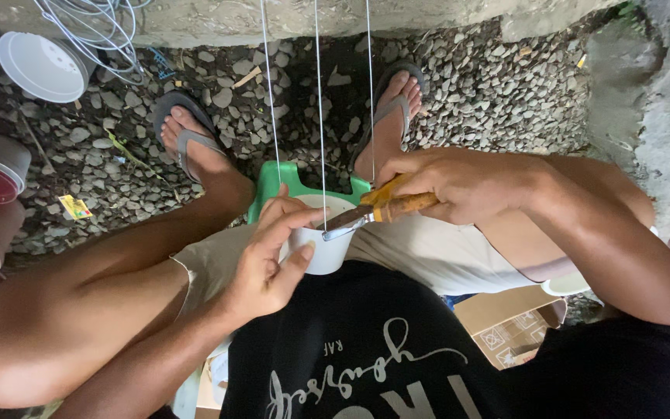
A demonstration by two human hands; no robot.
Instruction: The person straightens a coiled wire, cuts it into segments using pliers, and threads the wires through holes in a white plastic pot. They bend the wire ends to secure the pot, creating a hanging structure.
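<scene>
White pot, three wires, one pliers

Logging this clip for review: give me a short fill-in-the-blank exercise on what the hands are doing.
1. The left hand steadies a small ____ plastic cup.
2. The right hand grips pliers with yellow-orange handles, their tip at the cup's ____.
3. ____ thin wires run up from the cup.

Missing: white; rim; three
</scene>
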